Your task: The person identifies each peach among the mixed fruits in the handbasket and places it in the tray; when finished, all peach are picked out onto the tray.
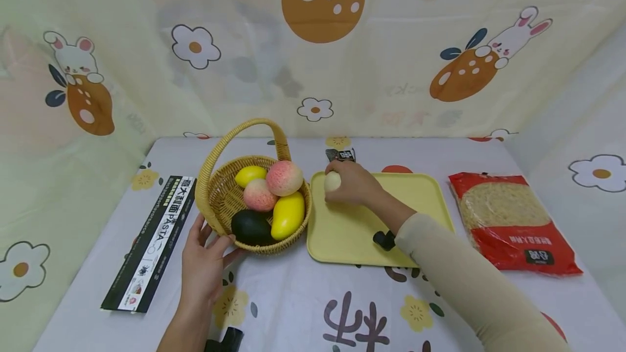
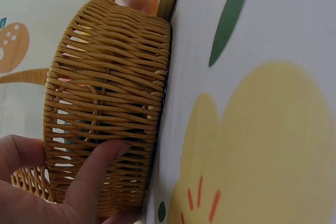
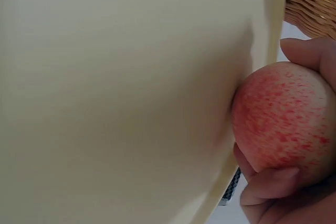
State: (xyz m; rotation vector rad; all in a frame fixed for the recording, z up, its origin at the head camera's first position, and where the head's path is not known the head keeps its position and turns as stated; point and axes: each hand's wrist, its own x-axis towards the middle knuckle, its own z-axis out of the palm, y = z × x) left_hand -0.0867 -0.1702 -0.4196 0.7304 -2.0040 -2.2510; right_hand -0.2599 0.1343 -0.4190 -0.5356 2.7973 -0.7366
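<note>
The smooth, pale-yellow rectangular tray [image 1: 415, 194] lies flat just beside the round, tan woven basket [image 2: 121, 61], close enough, I judge, to make my reach between the two a short one. The basket stands upright, its arched handle [image 1: 281, 137] raised, and five fruits [image 1: 287, 216] in yellow, dark green and pink-flecked cream lean together inside, the curved wall apparently stopping them from rolling. I hold its near-left side with my left hand [image 1: 202, 268], thumb and fingers set apart around the weave, probably to keep it steady. At the tray's far-left edge my right hand [image 1: 353, 182] grips a round, cream peach with red speckles [image 3: 286, 119], thumb and fingers curled about its sides, likely because anything so round could slip from a looser hold. It sits low by the rim; whether it touches the tray I cannot tell. Dense rosy flecks cover one side, while the head view shows only plain pale cream
</note>
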